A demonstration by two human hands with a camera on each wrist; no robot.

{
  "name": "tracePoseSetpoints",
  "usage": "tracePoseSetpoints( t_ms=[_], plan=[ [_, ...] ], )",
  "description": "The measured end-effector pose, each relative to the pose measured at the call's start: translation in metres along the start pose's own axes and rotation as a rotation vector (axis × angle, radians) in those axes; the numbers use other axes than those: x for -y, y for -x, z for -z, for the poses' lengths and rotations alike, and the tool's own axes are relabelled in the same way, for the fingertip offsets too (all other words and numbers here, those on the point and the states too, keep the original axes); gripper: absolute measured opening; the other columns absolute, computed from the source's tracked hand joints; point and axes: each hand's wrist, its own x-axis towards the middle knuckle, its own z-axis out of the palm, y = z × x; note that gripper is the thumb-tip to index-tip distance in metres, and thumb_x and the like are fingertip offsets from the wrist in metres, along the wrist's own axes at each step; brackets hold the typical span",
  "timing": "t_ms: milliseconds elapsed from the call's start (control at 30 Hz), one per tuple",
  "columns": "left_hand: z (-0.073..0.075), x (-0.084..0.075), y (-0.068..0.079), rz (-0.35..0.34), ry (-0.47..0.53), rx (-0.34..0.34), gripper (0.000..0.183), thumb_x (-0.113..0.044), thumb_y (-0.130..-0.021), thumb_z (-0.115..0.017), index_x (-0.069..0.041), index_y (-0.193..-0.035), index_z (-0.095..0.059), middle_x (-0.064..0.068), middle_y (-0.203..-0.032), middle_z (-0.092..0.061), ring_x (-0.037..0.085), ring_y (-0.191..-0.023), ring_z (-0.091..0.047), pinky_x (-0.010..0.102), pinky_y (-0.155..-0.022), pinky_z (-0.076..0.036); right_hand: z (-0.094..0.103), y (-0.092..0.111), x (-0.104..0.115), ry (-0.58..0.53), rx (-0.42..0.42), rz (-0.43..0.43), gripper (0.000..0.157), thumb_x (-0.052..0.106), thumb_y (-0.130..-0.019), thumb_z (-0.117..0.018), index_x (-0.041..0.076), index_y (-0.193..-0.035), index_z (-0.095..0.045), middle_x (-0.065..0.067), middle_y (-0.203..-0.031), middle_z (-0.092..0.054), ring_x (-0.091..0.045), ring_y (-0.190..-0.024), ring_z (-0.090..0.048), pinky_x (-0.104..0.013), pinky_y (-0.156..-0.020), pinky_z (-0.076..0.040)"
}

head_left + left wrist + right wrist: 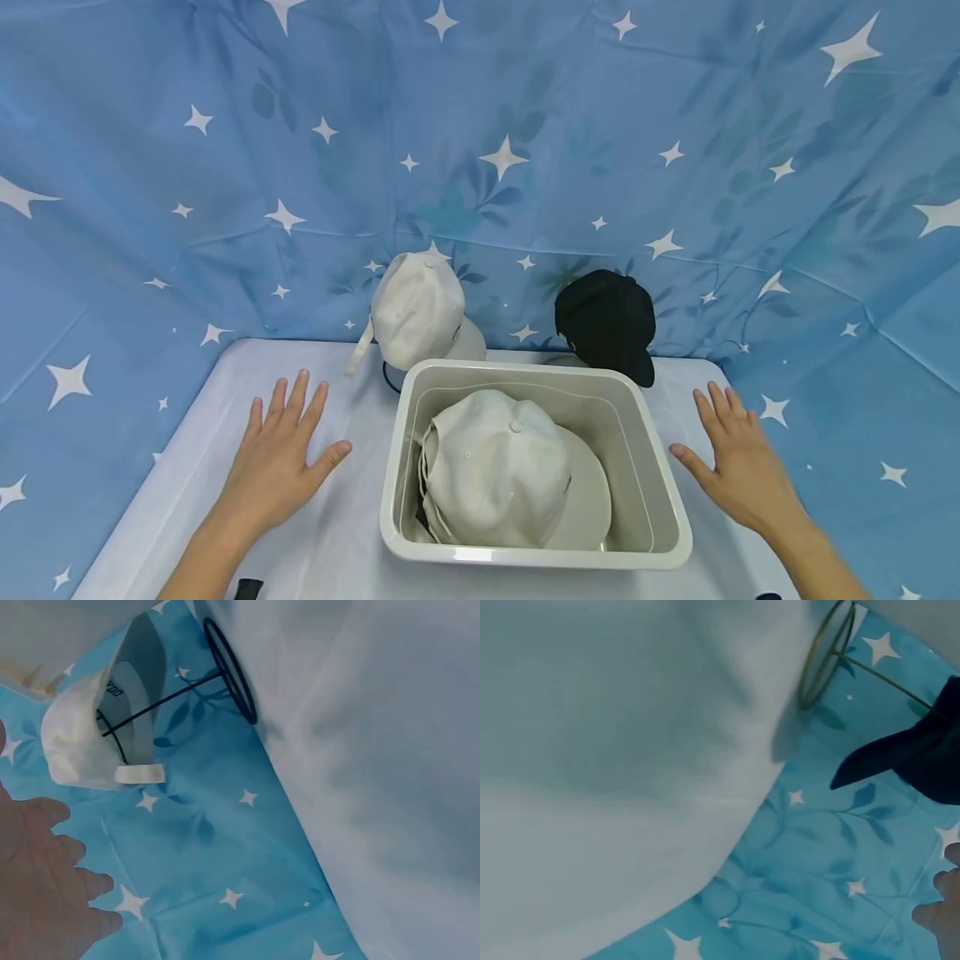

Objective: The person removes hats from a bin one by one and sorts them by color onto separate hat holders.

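Note:
To the left of a pale grey plastic bin [660, 500], my left hand [277, 467] has its fingers spread and holds nothing. On the bin's other side is my right hand [738, 467], fingers straight, also holding nothing. Inside the bin lies a white baseball cap [495, 467], brim to the right, with more layered fabric edges under its left side. Behind the bin, another white cap [418, 308] hangs on a black wire stand [229, 671], its strap dangling. A black cap [606, 321] sits on a thin gold-coloured stand [827, 656] at the back right.
A white cloth [337, 517] covers the table. Blue fabric with white stars [480, 100] hangs close behind the table and along its sides. Small black objects [248, 588] show at the bottom edge near each forearm.

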Motion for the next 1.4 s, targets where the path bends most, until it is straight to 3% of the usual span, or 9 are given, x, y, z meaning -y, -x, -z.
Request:
tracePoseSetpoints(
  t_ms=[267, 533, 767, 900, 1133, 1400],
  plan=[
    [0.006, -0.019, 0.004, -0.057, 0.009, -0.037, 0.086, -0.059, -0.103, -0.055, -0.007, -0.166, -0.028, 0.016, -0.175, -0.005, 0.044, -0.159, -0.001, 0.06, -0.125, 0.008, 0.022, -0.01, 0.014, -0.003, -0.079, 0.09, 0.091, 0.049, -0.099, -0.065, 0.001, -0.165, -0.025, -0.023, -0.172, -0.015, -0.039, -0.161, -0.002, -0.063, -0.125, 0.005],
    [0.007, -0.033, 0.007, -0.129, 0.042, -0.081, 0.084, -0.053, -0.101, -0.061, -0.007, -0.165, -0.031, 0.015, -0.175, -0.011, 0.044, -0.159, -0.008, 0.057, -0.127, 0.006, 0.037, -0.02, 0.037, 0.001, -0.111, 0.195, 0.092, 0.053, -0.098, -0.065, 0.003, -0.165, -0.027, -0.02, -0.172, -0.019, -0.034, -0.161, -0.007, -0.049, -0.129, -0.001],
    [0.005, -0.042, 0.008, -0.225, 0.058, -0.141, 0.084, -0.056, -0.101, -0.06, -0.009, -0.165, -0.034, 0.015, -0.173, -0.019, 0.039, -0.16, -0.012, 0.053, -0.128, 0.002, 0.043, -0.027, 0.055, -0.015, -0.13, 0.262, 0.092, 0.064, -0.1, -0.055, 0.005, -0.165, -0.029, -0.015, -0.173, -0.019, -0.036, -0.16, -0.014, -0.045, -0.129, -0.003],
    [0.003, -0.044, 0.007, -0.281, 0.087, -0.181, 0.082, -0.059, -0.101, -0.057, -0.011, -0.164, -0.036, 0.014, -0.173, -0.021, 0.042, -0.158, -0.02, 0.051, -0.129, -0.002, 0.044, -0.031, 0.065, -0.046, -0.129, 0.277, 0.092, 0.066, -0.099, -0.055, 0.007, -0.165, -0.03, -0.014, -0.173, -0.02, -0.034, -0.16, -0.014, -0.048, -0.129, -0.005],
    [-0.005, -0.049, 0.005, -0.357, 0.141, -0.214, 0.084, -0.068, -0.102, -0.045, -0.014, -0.165, -0.035, 0.012, -0.173, -0.024, 0.038, -0.158, -0.023, 0.042, -0.129, -0.003, 0.044, -0.039, 0.08, -0.083, -0.144, 0.338, 0.091, 0.067, -0.1, -0.052, 0.005, -0.164, -0.033, -0.02, -0.169, -0.029, -0.031, -0.16, -0.016, -0.044, -0.129, -0.007],
    [-0.012, -0.054, 0.003, -0.415, 0.19, -0.227, 0.08, -0.06, -0.102, -0.055, -0.012, -0.163, -0.038, 0.011, -0.171, -0.03, 0.035, -0.157, -0.026, 0.039, -0.129, -0.007, 0.043, -0.042, 0.094, -0.118, -0.13, 0.375, 0.09, 0.068, -0.1, -0.05, 0.011, -0.167, -0.028, -0.016, -0.171, -0.027, -0.031, -0.159, -0.02, -0.037, -0.129, -0.007]
  ],
)
